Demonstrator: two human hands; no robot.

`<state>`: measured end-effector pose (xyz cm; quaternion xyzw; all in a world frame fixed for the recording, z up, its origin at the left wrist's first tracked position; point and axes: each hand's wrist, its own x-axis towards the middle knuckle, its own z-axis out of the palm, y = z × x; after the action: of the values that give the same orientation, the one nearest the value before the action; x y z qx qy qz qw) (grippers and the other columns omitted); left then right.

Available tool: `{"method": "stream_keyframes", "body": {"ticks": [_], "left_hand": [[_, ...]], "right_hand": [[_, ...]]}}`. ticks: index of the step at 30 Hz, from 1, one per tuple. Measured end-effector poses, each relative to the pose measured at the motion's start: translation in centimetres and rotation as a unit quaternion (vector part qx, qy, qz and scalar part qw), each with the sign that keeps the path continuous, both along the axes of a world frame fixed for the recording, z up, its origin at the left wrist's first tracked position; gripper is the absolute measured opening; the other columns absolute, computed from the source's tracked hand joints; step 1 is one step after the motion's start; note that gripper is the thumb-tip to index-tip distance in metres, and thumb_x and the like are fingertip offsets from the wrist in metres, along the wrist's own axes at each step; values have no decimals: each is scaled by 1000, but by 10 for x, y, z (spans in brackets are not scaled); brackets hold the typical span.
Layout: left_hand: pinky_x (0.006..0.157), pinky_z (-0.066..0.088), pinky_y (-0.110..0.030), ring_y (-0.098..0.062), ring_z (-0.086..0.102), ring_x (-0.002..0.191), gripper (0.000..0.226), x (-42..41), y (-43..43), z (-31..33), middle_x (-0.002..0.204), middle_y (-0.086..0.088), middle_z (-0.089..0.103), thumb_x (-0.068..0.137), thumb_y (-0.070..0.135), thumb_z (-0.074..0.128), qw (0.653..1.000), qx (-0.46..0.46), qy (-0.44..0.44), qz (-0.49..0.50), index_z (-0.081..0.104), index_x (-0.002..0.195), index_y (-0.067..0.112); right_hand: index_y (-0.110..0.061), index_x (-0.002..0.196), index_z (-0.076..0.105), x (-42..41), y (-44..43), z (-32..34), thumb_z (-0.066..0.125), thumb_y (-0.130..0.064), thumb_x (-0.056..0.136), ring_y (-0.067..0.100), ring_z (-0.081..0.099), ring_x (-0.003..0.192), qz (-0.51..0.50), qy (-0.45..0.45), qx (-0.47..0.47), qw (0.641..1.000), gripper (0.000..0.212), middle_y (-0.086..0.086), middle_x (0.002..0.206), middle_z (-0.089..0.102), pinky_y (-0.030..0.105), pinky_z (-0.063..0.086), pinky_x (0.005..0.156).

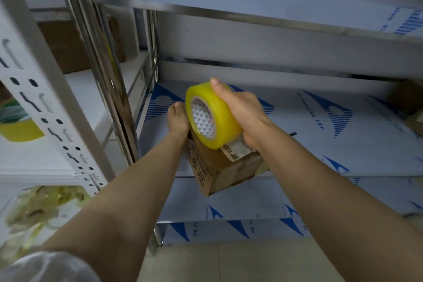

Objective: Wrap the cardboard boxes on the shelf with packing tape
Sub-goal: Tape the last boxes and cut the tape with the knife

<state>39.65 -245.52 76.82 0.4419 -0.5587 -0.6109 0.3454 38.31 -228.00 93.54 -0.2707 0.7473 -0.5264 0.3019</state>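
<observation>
Yellow packing tape roll (214, 117) was gripped in the right hand (245, 114), thumb over its top and fingers curled under its lower rim, and it rested on top of a small cardboard box (219, 169). The left hand (178, 119) lay with straight fingers against the box's far left side, steadying it. The box sat at the front of the steel shelf (320, 155), and its near corner seemed to hang past the edge.

A firm pull on the tape could probably drag or tip the box off that edge, since only flat fingers braced it. A strip could also go on crooked or cover the shipping label (235, 150).

The tape's free end could not be made out. The roll and the hands hid much of the box's top, and its far side was out of sight. A brown shape (405, 96) at the right edge was cut off, possibly another box.
</observation>
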Motion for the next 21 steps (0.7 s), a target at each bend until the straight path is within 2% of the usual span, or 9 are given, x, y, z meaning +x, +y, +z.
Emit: {"method": "stream_keyframes", "body": {"ticks": [2, 3, 5, 9, 11, 14, 16, 18, 21], "left_hand": [[98, 44, -49, -36, 55, 108, 42, 2, 6, 7, 115, -21, 57, 100, 34, 32, 999, 1, 25, 29, 52, 114, 0], [98, 44, -52, -36, 54, 109, 42, 3, 10, 11, 117, -21, 56, 101, 34, 31, 999, 4, 31, 35, 51, 117, 1], [99, 43, -52, -36, 54, 111, 41, 3, 12, 13, 120, -20, 56, 102, 33, 31, 998, 7, 39, 41, 52, 120, 3], [98, 44, -52, -35, 56, 108, 33, 1, 12, 15, 117, -18, 58, 100, 37, 30, 997, 24, 55, 51, 52, 109, 14], [98, 44, -53, -34, 57, 108, 30, 0, 12, 15, 117, -16, 58, 99, 40, 31, 997, 33, 55, 50, 51, 107, 19], [97, 45, -54, -36, 57, 107, 42, 1, 11, 14, 116, -18, 59, 95, 40, 31, 996, 37, 58, 52, 53, 114, 11], [96, 46, -55, -37, 58, 105, 46, 2, 10, 14, 114, -19, 60, 93, 39, 30, 997, 36, 57, 45, 55, 116, 7], [92, 50, -51, -37, 60, 101, 40, 4, 12, 18, 107, -18, 62, 93, 34, 33, 995, 59, 72, 41, 59, 109, 7], [76, 52, -42, -29, 61, 82, 28, 6, 19, 27, 84, -12, 62, 93, 18, 35, 988, 102, 110, 44, 61, 83, 13]], "right_hand": [[-19, 81, 67, 2, 21, 7, 68, -58, 75, 26, 69, 86, 6, -3, 18, 1000, 40, 7, 90, 72, 46, 55, 87], [-20, 81, 67, 4, 32, 9, 68, -55, 76, 26, 69, 87, 14, -4, 27, 1000, 35, 6, 91, 72, 47, 55, 87], [-19, 83, 69, 9, 53, 10, 68, -49, 79, 26, 69, 86, 26, -8, 48, 999, 30, 6, 90, 72, 48, 55, 87], [-4, 87, 69, 22, 85, 6, 65, -54, 78, 25, 68, 81, 16, 21, 92, 995, 52, 13, 84, 70, 44, 54, 88], [-2, 87, 68, 28, 97, 2, 63, -60, 75, 24, 68, 80, 12, 52, 104, 993, 59, 14, 84, 69, 43, 54, 87], [-20, 88, 73, 33, 111, -4, 56, -73, 61, 18, 67, 86, -5, 69, 104, 992, 61, 0, 89, 72, 43, 54, 88], [-37, 77, 69, 34, 117, -12, 58, -70, 66, 11, 64, 91, -10, 61, 105, 992, 37, -14, 90, 70, 40, 52, 91], [-38, 76, 68, 33, 121, -23, 61, -64, 74, 11, 64, 93, -15, 46, 102, 994, 27, -15, 92, 70, 41, 52, 91], [-17, 82, 73, 33, 124, -41, 63, -61, 76, 18, 67, 85, -41, 30, 114, 992, 45, -1, 85, 73, 45, 54, 87]]}}
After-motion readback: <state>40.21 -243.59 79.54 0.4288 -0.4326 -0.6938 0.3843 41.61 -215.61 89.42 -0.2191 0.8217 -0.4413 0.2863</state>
